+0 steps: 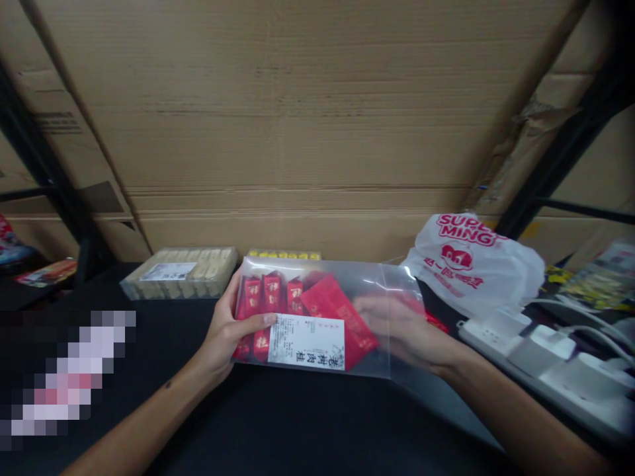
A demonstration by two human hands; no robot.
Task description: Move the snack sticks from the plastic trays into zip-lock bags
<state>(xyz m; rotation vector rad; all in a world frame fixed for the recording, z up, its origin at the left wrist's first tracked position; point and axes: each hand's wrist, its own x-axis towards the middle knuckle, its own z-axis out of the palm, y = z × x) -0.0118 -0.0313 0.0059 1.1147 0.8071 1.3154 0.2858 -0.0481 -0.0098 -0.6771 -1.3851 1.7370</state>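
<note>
A clear plastic box [367,274] with a white label lies tilted between my hands, its open end to the right. Inside are several red packets [272,294], upright at the left and one slanted in the middle. My left hand [231,327] grips the box's left end, thumb on the label's edge. Through the open end reaches my right hand [397,327], its fingers blurred inside the box near the slanted packet; whether they hold anything is hard to tell. More red shows behind that hand.
At the back left sits a box of pale packets [186,272], with a yellow-topped box [285,254] beside it. A white plastic bag [476,264] and a white power strip [550,350] with cables are at the right. Cardboard [297,132] walls the back.
</note>
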